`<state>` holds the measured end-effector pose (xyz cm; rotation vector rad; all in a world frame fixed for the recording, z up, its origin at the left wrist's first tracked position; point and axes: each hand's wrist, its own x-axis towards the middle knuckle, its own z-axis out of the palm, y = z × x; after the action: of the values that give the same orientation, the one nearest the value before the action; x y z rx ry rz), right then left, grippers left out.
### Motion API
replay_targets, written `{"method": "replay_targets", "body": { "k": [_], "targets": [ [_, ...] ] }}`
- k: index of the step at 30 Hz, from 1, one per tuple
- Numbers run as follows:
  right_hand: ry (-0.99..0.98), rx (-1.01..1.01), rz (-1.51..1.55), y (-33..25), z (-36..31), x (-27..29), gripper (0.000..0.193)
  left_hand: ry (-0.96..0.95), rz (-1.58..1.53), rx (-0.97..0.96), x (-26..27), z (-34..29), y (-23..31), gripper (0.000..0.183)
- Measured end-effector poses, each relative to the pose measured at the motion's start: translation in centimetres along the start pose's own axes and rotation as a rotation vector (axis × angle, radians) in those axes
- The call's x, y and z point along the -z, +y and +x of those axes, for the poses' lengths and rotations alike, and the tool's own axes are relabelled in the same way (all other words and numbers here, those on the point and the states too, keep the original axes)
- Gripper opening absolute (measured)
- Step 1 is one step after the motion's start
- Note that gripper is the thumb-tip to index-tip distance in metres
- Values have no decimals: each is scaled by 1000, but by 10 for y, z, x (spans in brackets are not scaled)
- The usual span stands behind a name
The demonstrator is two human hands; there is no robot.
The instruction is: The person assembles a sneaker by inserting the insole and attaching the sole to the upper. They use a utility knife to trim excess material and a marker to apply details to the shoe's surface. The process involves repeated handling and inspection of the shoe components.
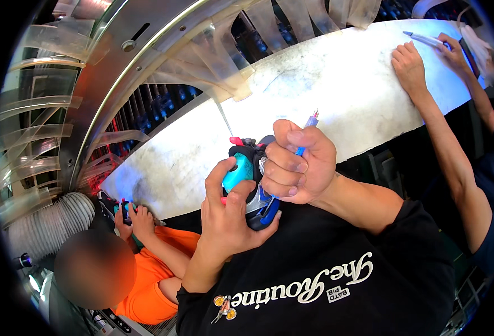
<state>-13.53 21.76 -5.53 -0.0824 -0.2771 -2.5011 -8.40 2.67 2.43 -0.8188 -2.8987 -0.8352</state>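
Note:
My left hand (228, 210) grips a small teal, black and blue shoe (246, 175) with red accents, held up close in front of my chest. My right hand (296, 165) is closed in a fist around a thin blue pen-like tool (309, 126), whose tip sticks up past my knuckles. The fist rests against the top of the shoe. Both forearms come from a black shirt at the bottom. Part of the shoe is hidden behind my fingers.
A long white worn workbench (325, 84) runs across the middle. A person in orange (146, 269) at lower left handles a dark shoe (125, 210). Another person's hands (412, 64) rest on the bench at upper right beside a pen (423, 38). Clear plastic strips (224, 56) hang over a metal machine.

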Motion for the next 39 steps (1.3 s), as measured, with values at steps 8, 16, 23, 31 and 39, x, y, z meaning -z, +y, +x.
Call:
{"method": "replay_targets", "body": {
  "k": [8, 16, 23, 31, 39],
  "targets": [
    [324, 116, -6, 13, -13, -12, 25, -27, 6, 19, -3, -13, 7, 78],
    [228, 226, -245, -51, -6, -19, 36, 20, -34, 26, -6, -20, -1, 72],
    [223, 75, -130, -16, -1, -21, 30, 57, -56, 3, -8, -18, -2, 73],
    [558, 123, -365, 12, 29, -39, 27, 117, -65, 59, -15, -16, -6, 67],
    [449, 130, -709, -31, 24, -35, 23, -11, -157, 71, 2, -21, -18, 92]
  ]
}}
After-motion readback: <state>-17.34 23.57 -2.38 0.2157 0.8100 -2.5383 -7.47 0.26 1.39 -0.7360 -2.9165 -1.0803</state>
